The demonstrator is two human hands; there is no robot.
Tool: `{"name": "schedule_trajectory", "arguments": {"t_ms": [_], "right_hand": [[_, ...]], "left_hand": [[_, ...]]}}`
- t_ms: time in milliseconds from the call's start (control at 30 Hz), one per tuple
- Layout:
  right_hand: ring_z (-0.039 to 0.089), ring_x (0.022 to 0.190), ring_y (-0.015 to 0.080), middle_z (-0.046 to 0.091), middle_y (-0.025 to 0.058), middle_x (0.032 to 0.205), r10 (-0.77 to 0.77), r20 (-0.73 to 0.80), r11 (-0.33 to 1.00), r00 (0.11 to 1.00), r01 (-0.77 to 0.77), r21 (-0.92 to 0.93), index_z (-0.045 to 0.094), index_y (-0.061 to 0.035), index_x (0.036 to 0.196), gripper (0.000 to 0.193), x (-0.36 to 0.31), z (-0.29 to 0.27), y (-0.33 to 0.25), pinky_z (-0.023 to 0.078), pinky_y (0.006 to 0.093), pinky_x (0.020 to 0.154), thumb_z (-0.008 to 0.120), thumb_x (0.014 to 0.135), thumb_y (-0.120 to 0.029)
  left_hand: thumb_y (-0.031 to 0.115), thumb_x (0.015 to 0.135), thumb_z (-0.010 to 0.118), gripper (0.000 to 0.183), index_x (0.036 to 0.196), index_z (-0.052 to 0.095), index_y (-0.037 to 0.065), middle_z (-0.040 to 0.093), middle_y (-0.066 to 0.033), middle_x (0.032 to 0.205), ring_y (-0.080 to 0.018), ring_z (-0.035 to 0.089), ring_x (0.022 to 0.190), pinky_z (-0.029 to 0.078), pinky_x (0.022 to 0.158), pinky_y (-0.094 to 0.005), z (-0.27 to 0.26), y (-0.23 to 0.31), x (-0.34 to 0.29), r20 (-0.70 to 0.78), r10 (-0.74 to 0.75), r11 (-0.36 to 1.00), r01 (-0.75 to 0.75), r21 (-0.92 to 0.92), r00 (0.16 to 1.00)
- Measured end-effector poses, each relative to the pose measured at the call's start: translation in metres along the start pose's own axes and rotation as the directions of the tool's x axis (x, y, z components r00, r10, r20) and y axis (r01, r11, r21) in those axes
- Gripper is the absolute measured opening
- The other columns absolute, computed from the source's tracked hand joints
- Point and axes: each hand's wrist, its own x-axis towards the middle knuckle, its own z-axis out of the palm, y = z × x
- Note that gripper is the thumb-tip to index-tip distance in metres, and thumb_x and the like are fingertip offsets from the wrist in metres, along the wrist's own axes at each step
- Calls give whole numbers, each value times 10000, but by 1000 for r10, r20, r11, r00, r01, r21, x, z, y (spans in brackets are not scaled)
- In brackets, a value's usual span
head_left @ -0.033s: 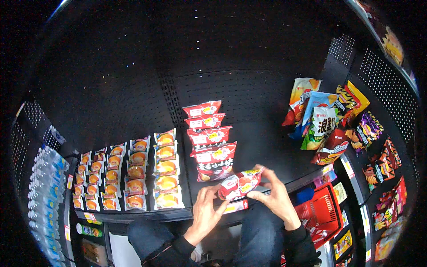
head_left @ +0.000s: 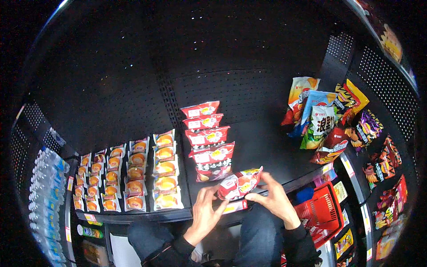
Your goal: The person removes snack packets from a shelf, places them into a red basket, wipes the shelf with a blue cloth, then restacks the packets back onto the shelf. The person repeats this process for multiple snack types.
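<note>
Both your hands, left hand (head_left: 205, 212) and right hand (head_left: 274, 199), pinch the red snack packet (head_left: 239, 183) just before the red packet row (head_left: 208, 139); loose grip risks toppling it.

Both hands (head_left: 240, 204) grip red snack packet (head_left: 238, 183) above shelf (head_left: 267, 147).

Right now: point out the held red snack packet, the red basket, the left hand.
red snack packet (head_left: 239, 183), head view, front face
red basket (head_left: 321, 212), head view, mesh wall
left hand (head_left: 205, 211), head view, back of hand

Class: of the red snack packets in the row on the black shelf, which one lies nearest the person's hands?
The front red packet, largest in view, just behind the one held in both hands.
</note>
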Motion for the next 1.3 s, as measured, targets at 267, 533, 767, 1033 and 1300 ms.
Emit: {"name": "schedule_trajectory", "arguments": {"t_ms": [267, 533, 767, 1033, 1300], "right_hand": [[700, 1133, 264, 689, 156, 1248, -19, -138, 983, 990, 44, 179, 620, -5, 1361, 581, -2, -20, 40, 609, 376, 901, 879, 885, -216], [660, 1129, 183, 720, 91, 1198, -68, -299, 981, 952, 119, 155, 627, 24, 1338, 500, 63, -74, 80, 554, 370, 968, 826, 917, -160], [683, 864, 153, 751, 99, 992, -169, -362, 951, 917, 248, 186, 638, 30, 1304, 496, 171, -83, 109, 558, 331, 781, 842, 908, -189], [717, 860, 173, 764, 104, 966, -121, -419, 977, 900, 181, 108, 635, 26, 1329, 541, 238, -71, 130, 570, 346, 771, 847, 906, -236], [763, 862, 252, 790, 149, 997, -19, -493, 994, 870, 70, 83, 613, 22, 1346, 581, 251, -62, 131, 587, 372, 791, 847, 902, -272]], "left_hand": [[134, 904, 821, 488, 1335, 636, 1, 664, -136, 1100, -251, 695, 917, 570, 842, -399, 35, 29, 13, -31, 8, 994, -11, -109, 999], [107, 955, 744, 551, 1458, 546, 1, 673, -184, 1229, -294, 669, 1108, 537, 965, -423, 116, 53, 79, -124, -39, 925, -11, -380, 991], [69, 944, 725, 581, 1483, 530, -25, 592, -194, 1325, -283, 642, 1202, 529, 1022, -402, 157, 41, 161, -270, -63, 979, 8, -201, 961], [41, 951, 706, 641, 1538, 463, -39, 646, -230, 1352, -300, 680, 1211, 560, 1004, -395, 193, 5, 222, -309, -169, 964, 93, -248, 936], [100, 938, 730, 701, 1558, 437, -46, 587, -271, 1445, -395, 565, 1333, 422, 1162, -452, 201, -7, 239, -261, -190, 933, 92, -348, 947]]}}
